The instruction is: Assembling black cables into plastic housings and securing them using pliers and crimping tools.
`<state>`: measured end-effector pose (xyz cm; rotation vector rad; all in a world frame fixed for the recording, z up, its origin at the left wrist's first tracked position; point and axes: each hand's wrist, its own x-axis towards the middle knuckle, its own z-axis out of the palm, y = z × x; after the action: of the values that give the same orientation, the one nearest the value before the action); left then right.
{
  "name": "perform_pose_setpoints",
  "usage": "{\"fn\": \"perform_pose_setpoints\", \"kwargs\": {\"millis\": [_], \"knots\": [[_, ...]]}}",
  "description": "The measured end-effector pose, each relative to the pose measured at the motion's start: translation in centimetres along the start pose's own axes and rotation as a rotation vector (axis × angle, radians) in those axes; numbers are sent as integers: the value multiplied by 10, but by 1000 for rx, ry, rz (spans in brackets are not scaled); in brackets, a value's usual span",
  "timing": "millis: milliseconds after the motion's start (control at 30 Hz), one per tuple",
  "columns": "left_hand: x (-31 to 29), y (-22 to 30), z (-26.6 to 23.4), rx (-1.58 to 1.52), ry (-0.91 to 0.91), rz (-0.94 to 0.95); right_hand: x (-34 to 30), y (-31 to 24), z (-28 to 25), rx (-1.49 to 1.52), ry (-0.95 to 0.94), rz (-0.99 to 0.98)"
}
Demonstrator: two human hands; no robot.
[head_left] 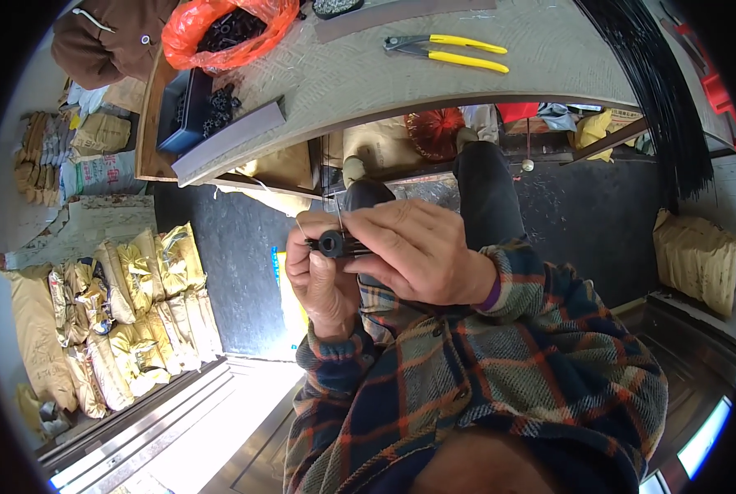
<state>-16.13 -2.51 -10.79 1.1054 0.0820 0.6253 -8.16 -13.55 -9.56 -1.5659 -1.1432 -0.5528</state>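
Above my lap, both hands meet at a small black cylindrical part with a round hole. My left hand is closed on it, thumb beneath and fingers behind. My right hand is closed at the part's right side, its fingertips pinched together. Thin dark strands run from the part toward the right fingers, and a fine light wire rises just above it. Whether the right fingers grip the strands or the part itself is hard to make out. Yellow-handled cutting pliers lie on the workbench beyond my hands.
An orange-red plastic bag of black parts and a blue bin stand at the bench's left. A bundle of long black strands hangs over its right end. Packed bags fill the left floor; a brown sack stands at right.
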Motion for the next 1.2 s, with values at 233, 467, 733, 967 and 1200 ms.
{"fn": "perform_pose_setpoints", "kwargs": {"millis": [233,467,733,967,1200], "knots": [[-3,-11,-1,-19,28,-28,-8,7,3,54,-29,49],[-7,-15,5,0,78,2,-7,1,1,-48,-52,79],[-16,-25,10,168,276,-39,-14,8,1,51,-59,185],[-23,-4,15,457,158,52,-21,4,2,137,-127,185],[-24,17,6,726,-98,286,-35,20,9,269,-57,92]]}}
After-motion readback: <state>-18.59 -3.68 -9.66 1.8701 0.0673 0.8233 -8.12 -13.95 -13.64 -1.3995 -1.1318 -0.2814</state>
